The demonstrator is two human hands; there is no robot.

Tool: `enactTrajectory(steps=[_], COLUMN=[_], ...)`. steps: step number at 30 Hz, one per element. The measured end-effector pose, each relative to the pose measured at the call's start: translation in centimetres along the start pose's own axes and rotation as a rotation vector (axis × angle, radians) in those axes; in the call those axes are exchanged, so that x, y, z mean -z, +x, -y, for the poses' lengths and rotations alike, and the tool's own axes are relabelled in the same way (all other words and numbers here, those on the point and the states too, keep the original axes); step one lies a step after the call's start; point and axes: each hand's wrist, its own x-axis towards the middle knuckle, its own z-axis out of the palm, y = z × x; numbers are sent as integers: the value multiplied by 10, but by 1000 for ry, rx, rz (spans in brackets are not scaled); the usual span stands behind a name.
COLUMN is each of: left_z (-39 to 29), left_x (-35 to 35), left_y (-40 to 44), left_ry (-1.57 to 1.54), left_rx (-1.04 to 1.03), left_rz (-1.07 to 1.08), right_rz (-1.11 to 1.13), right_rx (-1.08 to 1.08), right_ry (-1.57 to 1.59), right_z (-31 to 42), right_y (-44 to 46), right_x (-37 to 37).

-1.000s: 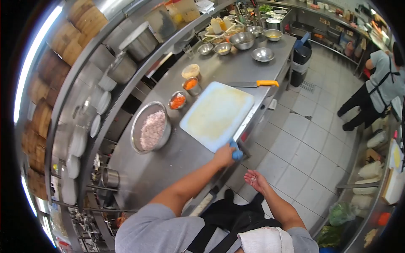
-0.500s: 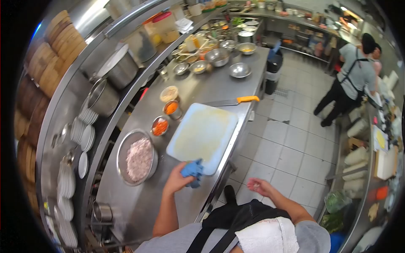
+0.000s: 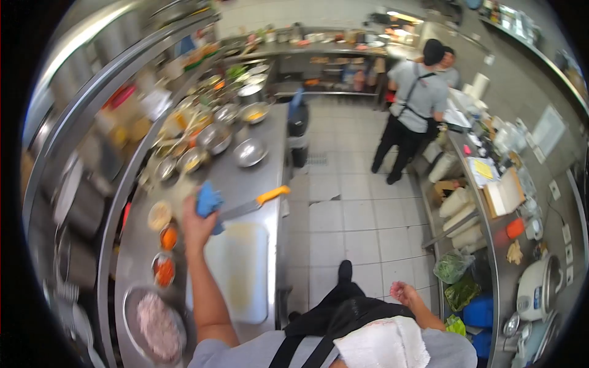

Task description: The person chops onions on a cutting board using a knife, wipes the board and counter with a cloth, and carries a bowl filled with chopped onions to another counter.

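My left hand is closed on a blue cloth, above the far left corner of the white cutting board. Just right of it lies a knife with a yellow handle. Left of the board are a tub of pale paste and two small containers of orange food. A metal bowl of chopped pink meat sits nearer me. My right hand is over the floor with its fingers curled; what it holds is too small to name.
Metal bowls and sauce containers stand at the table's far end, beside a black bin. Two people stand at the right-hand counter. A metal shelf runs along the left.
My left hand has moved with the blue cloth from the board's near edge to its far left corner. The view has swung right, and my right hand is still held over the floor.
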Motion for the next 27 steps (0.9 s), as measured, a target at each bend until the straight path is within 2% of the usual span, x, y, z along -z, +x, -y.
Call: enactTrajectory(steps=[1,2,3,4,5,7,8,9,10,12,13,15,17,18,23,24,26,27], left_z=[-4,-12,-10,-20,-12,-28,-20,-22,-57,-116,-135,-159,-169,-168,-123,-107,-71,-74], left_x=[-14,-28,-49,-72,-102,-165,-205,-243,-265,-302,-315,-335,-350,-357,-404,-416,-445,-451], left_y=[24,44,58,70,82,85,82,88,92,98,108,132,161,174,227,237,259,273], left_ry=[142,189,113,-13,28,-226,-224,-225,-201,-199,-184,-201,-241,-320,-261,-267,-328,-306], left_rx=[-125,-60,-91,-103,-200,-35,51,139,45,-68,-73,-78,-98,-42,-37,-28,24,42], left_rz=[-60,-72,-142,-166,-222,-77,69,208,282,397,422,446,430,412,307,310,332,323], right_rz=[6,104,-14,8,-61,-153,-185,-30,-39,73,71,-405,-349,-262,54,45,177,168], right_rx=[13,-23,-76,-97,-76,-38,-13,482,496,648,640,-23,39,73,175,172,161,160], right_ry=[23,98,242,141,47,-113,-186,-733,-717,-905,-901,-388,-244,-208,-180,-187,-140,-157], right_z=[-3,-13,-13,-12,4,29,47,53,63,86,112,170,207,230,359,378,416,432], right_y=[18,61,62,83,85,54,46,47,67,109,113,117,166,185,223,228,240,244], right_x=[17,53,49,62,57,42,41,55,71,87,71,32,21,10,-113,-137,-180,-196])
